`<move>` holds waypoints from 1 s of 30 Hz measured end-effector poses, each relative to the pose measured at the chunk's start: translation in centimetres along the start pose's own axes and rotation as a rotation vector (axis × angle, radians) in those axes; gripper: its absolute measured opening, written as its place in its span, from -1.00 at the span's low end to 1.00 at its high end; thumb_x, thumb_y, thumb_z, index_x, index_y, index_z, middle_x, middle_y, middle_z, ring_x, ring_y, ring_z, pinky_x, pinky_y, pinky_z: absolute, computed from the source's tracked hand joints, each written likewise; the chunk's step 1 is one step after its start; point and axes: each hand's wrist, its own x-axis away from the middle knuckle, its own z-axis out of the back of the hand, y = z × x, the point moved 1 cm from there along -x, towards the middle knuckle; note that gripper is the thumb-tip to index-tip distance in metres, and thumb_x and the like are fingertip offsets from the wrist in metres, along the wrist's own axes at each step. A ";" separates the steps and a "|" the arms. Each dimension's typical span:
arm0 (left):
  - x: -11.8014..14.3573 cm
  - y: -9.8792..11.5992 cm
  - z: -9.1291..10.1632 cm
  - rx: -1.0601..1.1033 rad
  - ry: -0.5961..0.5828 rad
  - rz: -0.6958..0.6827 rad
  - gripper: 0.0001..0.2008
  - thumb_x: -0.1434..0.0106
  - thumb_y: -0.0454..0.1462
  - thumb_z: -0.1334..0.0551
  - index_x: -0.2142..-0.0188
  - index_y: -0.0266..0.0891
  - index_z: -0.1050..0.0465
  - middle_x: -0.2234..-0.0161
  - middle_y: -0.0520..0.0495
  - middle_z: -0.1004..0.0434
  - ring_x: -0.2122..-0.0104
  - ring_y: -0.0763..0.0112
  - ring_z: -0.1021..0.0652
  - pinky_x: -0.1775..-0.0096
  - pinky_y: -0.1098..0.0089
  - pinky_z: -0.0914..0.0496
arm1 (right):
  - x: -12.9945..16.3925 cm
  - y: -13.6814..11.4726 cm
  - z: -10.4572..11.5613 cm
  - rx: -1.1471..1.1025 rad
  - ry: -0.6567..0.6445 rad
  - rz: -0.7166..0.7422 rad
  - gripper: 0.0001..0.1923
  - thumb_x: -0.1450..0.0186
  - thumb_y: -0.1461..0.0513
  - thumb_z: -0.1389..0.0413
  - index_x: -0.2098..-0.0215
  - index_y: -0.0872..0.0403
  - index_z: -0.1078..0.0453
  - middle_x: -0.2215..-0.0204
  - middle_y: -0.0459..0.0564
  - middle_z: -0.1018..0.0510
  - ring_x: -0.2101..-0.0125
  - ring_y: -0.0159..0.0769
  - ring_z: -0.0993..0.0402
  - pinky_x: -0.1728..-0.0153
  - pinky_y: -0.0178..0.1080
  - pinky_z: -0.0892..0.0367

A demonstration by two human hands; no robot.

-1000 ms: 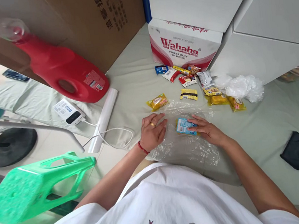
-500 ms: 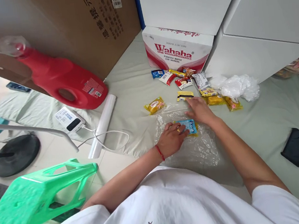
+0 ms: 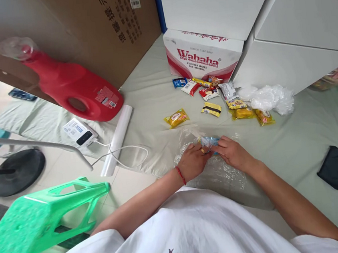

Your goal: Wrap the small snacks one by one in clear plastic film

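A small blue snack packet (image 3: 209, 140) lies over a sheet of clear plastic film (image 3: 231, 176) in front of me, with a bit of yellow showing at its edge. My left hand (image 3: 194, 160), a red string on its wrist, is closed on the packet's left side. On the other side, my right hand (image 3: 233, 152) grips it with thumb and fingers. Both hands partly cover the packet. Just beyond them are a yellow snack packet (image 3: 176, 118) and a small yellow packet with a black stripe (image 3: 212, 109).
Several snack packets (image 3: 209, 94) lie before a Wahaba carton (image 3: 203, 54), beside crumpled clear plastic (image 3: 271, 98). Leftward are a red jug (image 3: 77, 92), a plastic roll (image 3: 117, 140), a white device with a cable (image 3: 80, 132) and a green stool (image 3: 46, 220). A black pouch (image 3: 335, 167) lies right.
My right hand has drawn back from the black-striped yellow packet, which now sits slightly turned, and has come onto the blue packet. My left hand's fingers have curled in on the blue packet.
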 end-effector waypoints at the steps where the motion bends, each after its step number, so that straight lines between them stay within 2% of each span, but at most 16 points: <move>1: 0.1 -0.1 -0.2 0.019 0.004 0.003 -0.64 -0.48 -0.32 -0.09 -0.17 -0.12 -0.51 -0.11 -0.17 -0.60 0.04 0.20 -0.53 0.11 0.17 -0.31 | 0.5 -0.3 -0.6 0.014 0.029 0.008 -0.64 -0.52 0.29 0.08 0.02 0.05 -0.58 0.43 0.00 -0.39 0.34 -0.23 -0.25 0.33 -0.24 -0.25; 3: 0.6 -0.5 -0.5 0.082 0.029 0.006 -0.62 -0.44 -0.35 -0.12 -0.17 -0.14 -0.51 -0.19 -0.18 -0.55 0.00 0.18 -0.53 0.08 0.16 -0.35 | 1.1 -0.5 -1.6 0.044 0.061 0.018 -0.65 -0.52 0.32 0.07 -0.01 0.05 -0.56 0.42 -0.01 -0.38 0.32 -0.23 -0.24 0.32 -0.24 -0.26; 5: 1.3 -1.2 -0.8 0.198 0.095 0.005 -0.62 -0.38 -0.39 -0.13 -0.11 -0.15 -0.55 -0.18 -0.17 -0.56 0.01 0.20 -0.56 0.06 0.17 -0.40 | 1.3 -0.5 -2.2 0.088 0.042 0.025 -0.66 -0.51 0.34 0.07 0.00 0.05 -0.55 0.40 -0.01 -0.38 0.30 -0.23 -0.24 0.30 -0.23 -0.27; 7: 2.1 -1.8 -0.6 0.343 0.219 0.034 -0.65 -0.34 -0.43 -0.10 0.05 -0.16 -0.60 -0.03 -0.14 -0.66 0.11 0.27 -0.59 0.08 0.22 -0.45 | 1.3 -0.5 -2.4 0.135 0.010 0.024 -0.65 -0.50 0.36 0.06 0.01 0.06 -0.56 0.39 0.00 -0.37 0.29 -0.22 -0.24 0.28 -0.21 -0.26; 10: 2.7 -2.6 1.3 0.479 0.505 0.198 -0.69 -0.33 -0.43 -0.04 0.27 -0.17 -0.56 0.25 -0.10 -0.66 0.25 0.33 -0.58 0.15 0.28 -0.47 | 1.0 -0.6 -2.4 0.179 -0.020 0.008 -0.67 -0.48 0.37 0.03 0.00 0.09 -0.57 0.38 0.02 -0.37 0.29 -0.20 -0.22 0.27 -0.20 -0.22; 12: 2.2 -2.9 3.2 0.424 0.648 0.298 -0.76 -0.33 -0.36 -0.09 0.16 -0.18 -0.54 0.16 -0.15 -0.63 0.12 0.25 -0.57 0.04 0.19 -0.46 | 0.8 -0.8 -2.4 0.200 -0.038 -0.011 -0.68 -0.47 0.37 0.00 -0.01 0.09 -0.57 0.36 0.03 -0.38 0.28 -0.19 -0.22 0.26 -0.19 -0.22; 13: 1.6 -3.0 4.1 0.361 0.663 0.305 -0.74 -0.32 -0.29 -0.15 0.04 -0.18 -0.52 0.03 -0.20 -0.60 -0.01 0.16 -0.54 -0.07 0.09 -0.41 | 0.8 -1.0 -2.4 0.209 -0.050 -0.022 -0.68 -0.47 0.37 -0.01 -0.02 0.08 -0.57 0.35 0.04 -0.39 0.26 -0.18 -0.22 0.26 -0.19 -0.22; 15: 0.2 -3.1 5.3 0.226 0.551 0.207 -0.51 -0.29 -0.16 -0.24 -0.20 -0.17 -0.40 -0.20 -0.27 -0.46 -0.24 -0.03 -0.38 -0.28 -0.11 -0.17 | 0.7 -1.2 -2.4 0.220 -0.070 -0.034 -0.67 -0.46 0.37 -0.02 -0.04 0.08 -0.57 0.32 0.06 -0.41 0.23 -0.16 -0.24 0.23 -0.18 -0.25; 17: -0.7 -3.3 5.5 0.127 0.330 0.025 -0.42 -0.31 -0.16 -0.24 -0.32 -0.10 -0.30 -0.18 -0.23 -0.48 -0.28 -0.04 -0.34 -0.36 -0.18 0.04 | 0.9 -1.3 -2.3 0.217 -0.080 -0.040 -0.65 -0.45 0.38 -0.01 -0.07 0.07 -0.56 0.30 0.07 -0.41 0.19 -0.14 -0.25 0.19 -0.16 -0.29; 19: -0.5 -3.8 4.6 0.053 0.122 -0.137 -0.47 -0.37 -0.29 -0.18 -0.32 -0.03 -0.31 0.02 -0.14 -0.59 -0.14 0.10 -0.46 -0.35 -0.08 0.00 | 1.3 -1.3 -2.1 0.192 -0.075 -0.041 -0.61 -0.45 0.39 0.01 -0.13 0.06 -0.53 0.29 0.08 -0.41 0.18 -0.14 -0.26 0.15 -0.14 -0.35; 22: 1.8 -5.0 2.4 -0.005 -0.042 -0.265 -0.50 -0.37 -0.41 -0.12 -0.25 -0.05 -0.41 0.21 -0.11 -0.61 0.04 0.21 -0.51 -0.25 0.09 -0.18 | 2.6 -1.1 -1.8 0.086 -0.058 0.001 -0.56 -0.46 0.36 -0.02 -0.25 0.05 -0.43 0.20 0.11 -0.43 0.07 -0.10 -0.30 0.01 -0.05 -0.41; 25: 5.0 -6.3 1.2 0.016 -0.074 -0.268 -0.56 -0.34 -0.39 -0.18 -0.18 -0.13 -0.48 0.21 -0.16 -0.61 0.06 0.17 -0.51 -0.15 0.11 -0.25 | 4.1 -1.0 -1.7 -0.014 -0.036 0.044 -0.56 -0.44 0.30 -0.09 -0.27 0.07 -0.40 0.07 0.17 -0.45 -0.12 -0.02 -0.28 -0.15 0.07 -0.38; 27: 6.6 -6.9 1.4 0.046 -0.038 -0.207 -0.62 -0.30 -0.35 -0.19 -0.09 -0.16 -0.54 0.22 -0.17 -0.60 0.11 0.16 -0.51 -0.04 0.12 -0.30 | 4.9 -1.1 -1.9 -0.027 -0.025 0.037 -0.58 -0.43 0.29 -0.11 -0.24 0.11 -0.43 0.02 0.20 -0.46 -0.18 0.00 -0.26 -0.20 0.10 -0.36; 30: 7.7 -6.8 3.0 0.066 0.177 -0.074 -0.73 -0.27 -0.34 -0.17 0.12 -0.15 -0.61 0.28 -0.14 -0.60 0.23 0.20 -0.48 0.12 0.16 -0.34 | 5.2 -1.4 -2.3 0.006 -0.018 0.006 -0.61 -0.42 0.31 -0.10 -0.20 0.11 -0.47 0.00 0.19 -0.48 -0.19 0.00 -0.28 -0.21 0.10 -0.37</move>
